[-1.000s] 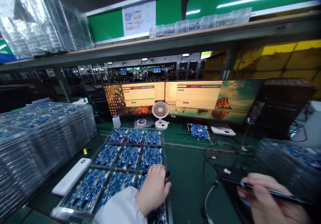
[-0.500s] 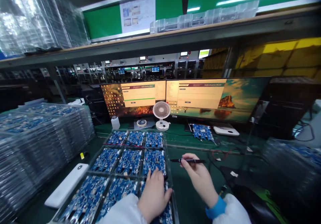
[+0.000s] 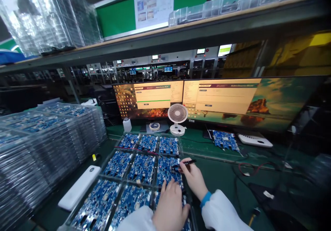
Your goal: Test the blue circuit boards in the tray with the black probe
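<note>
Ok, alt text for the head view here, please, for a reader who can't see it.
Two hands work over a clear tray of blue circuit boards on a green bench: the right hand holds a black pen over a board in the right column, and the left hand rests flat on the near boards. Behind stand two monitors, a small fan and stacked trays at left.

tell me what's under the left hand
The left hand rests on the clear tray of blue circuit boards, over its near-right cell. The board beneath is mostly covered; only blue edges show.
</note>
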`<move>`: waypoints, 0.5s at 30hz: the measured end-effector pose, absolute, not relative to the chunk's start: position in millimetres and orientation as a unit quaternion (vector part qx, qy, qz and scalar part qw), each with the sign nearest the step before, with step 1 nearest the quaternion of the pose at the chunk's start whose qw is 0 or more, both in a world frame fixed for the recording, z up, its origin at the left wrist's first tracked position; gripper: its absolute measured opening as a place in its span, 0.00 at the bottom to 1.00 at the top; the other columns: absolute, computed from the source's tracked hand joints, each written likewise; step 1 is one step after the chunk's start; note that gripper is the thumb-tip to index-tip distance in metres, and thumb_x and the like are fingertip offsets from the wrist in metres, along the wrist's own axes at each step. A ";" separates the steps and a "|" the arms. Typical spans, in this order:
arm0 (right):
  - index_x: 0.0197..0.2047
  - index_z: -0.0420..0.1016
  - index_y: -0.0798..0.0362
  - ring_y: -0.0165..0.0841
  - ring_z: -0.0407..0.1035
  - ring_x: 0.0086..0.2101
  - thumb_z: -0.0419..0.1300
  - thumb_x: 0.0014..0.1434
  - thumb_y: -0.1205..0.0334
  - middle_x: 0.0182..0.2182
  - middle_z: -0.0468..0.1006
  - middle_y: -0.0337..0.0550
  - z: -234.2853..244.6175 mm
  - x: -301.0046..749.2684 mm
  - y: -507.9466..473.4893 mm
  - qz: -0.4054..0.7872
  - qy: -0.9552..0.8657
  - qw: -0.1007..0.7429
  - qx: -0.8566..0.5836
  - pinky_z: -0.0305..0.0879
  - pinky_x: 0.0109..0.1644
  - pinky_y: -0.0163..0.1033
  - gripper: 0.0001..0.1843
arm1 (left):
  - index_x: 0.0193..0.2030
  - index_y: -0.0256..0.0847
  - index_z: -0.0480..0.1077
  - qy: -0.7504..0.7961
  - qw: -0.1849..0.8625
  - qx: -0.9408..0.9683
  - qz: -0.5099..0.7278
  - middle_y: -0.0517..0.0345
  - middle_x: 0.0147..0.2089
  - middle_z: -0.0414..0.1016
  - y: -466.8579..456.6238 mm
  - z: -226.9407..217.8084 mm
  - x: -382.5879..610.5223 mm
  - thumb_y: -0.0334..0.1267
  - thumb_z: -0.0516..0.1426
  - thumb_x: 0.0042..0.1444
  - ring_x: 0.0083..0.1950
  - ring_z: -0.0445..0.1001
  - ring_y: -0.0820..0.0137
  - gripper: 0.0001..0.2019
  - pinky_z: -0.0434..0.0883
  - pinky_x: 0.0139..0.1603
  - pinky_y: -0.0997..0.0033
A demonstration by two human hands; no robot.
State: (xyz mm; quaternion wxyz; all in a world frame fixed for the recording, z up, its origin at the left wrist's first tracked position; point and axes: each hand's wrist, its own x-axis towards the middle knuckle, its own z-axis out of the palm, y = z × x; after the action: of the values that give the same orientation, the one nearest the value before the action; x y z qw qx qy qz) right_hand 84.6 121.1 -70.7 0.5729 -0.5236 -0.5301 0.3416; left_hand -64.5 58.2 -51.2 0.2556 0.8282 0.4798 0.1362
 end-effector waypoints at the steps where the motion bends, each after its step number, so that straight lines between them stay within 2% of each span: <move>1: 0.32 0.70 0.49 0.43 0.76 0.29 0.58 0.50 0.28 0.27 0.77 0.43 -71.6 84.2 122.4 0.340 -0.531 0.570 -0.526 0.75 0.36 0.47 0.29 | 0.63 0.28 0.62 0.480 0.256 0.828 0.135 0.40 0.66 0.63 58.3 -51.8 -64.6 0.40 0.51 0.58 0.71 0.53 0.55 0.28 0.43 0.75 0.48; 15: 0.33 0.70 0.49 0.43 0.77 0.29 0.57 0.54 0.33 0.26 0.79 0.44 -76.3 86.3 123.5 0.317 -0.557 0.543 -0.542 0.73 0.34 0.45 0.25 | 0.62 0.28 0.63 0.473 0.257 0.832 0.131 0.38 0.66 0.63 58.4 -50.6 -65.1 0.38 0.49 0.57 0.71 0.54 0.54 0.27 0.44 0.74 0.46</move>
State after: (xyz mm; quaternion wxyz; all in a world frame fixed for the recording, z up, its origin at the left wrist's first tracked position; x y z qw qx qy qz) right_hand 86.3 123.5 -76.3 0.5430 -0.5422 -0.5571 0.3174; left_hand -65.1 58.4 -50.6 0.2573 0.8322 0.4734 0.1311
